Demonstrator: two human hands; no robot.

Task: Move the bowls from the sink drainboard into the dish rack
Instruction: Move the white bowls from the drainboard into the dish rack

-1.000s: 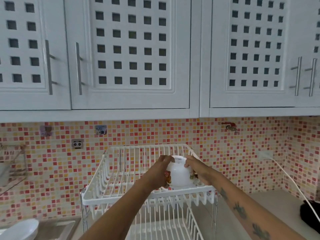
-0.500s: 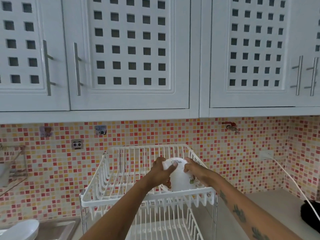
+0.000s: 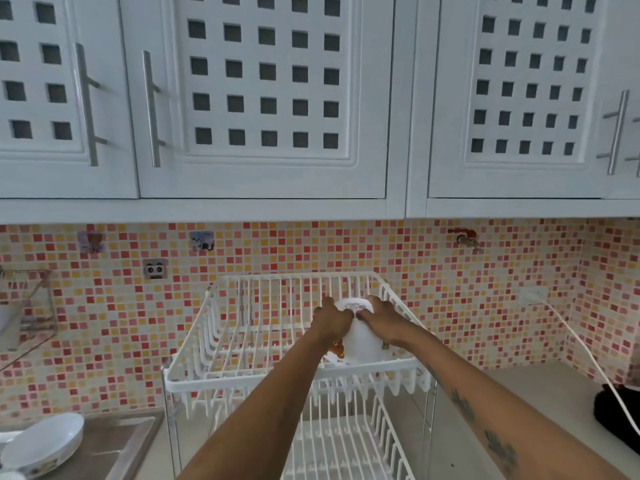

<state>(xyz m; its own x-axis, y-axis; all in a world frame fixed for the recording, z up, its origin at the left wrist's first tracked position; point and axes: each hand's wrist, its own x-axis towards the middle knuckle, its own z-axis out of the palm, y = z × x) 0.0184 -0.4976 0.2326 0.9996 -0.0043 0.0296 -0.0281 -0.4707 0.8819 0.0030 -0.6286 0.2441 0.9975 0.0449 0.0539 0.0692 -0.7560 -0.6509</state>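
Note:
A white bowl (image 3: pixel 362 342) with small coloured prints lies upside down in the top tier of the white wire dish rack (image 3: pixel 242 379), at its right front. My left hand (image 3: pixel 330 318) grips its left side and my right hand (image 3: pixel 382 317) its right side, fingers meeting over the base. Another white bowl (image 3: pixel 41 443) rests tilted on the steel sink drainboard (image 3: pixel 117 441) at the bottom left.
The rack has a lower tier (image 3: pixel 339 448) below my arms. White wall cabinets (image 3: pixel 263 98) hang overhead. A wire wall basket (image 3: pixel 27 317) is at far left. A white cable (image 3: pixel 581 344) runs from a socket to a black object (image 3: pixel 620 417) on the counter at right.
Both hands have turned the bowl further over and lowered it into the top tier, sliding from its sides toward its base. The view has tilted slightly downward.

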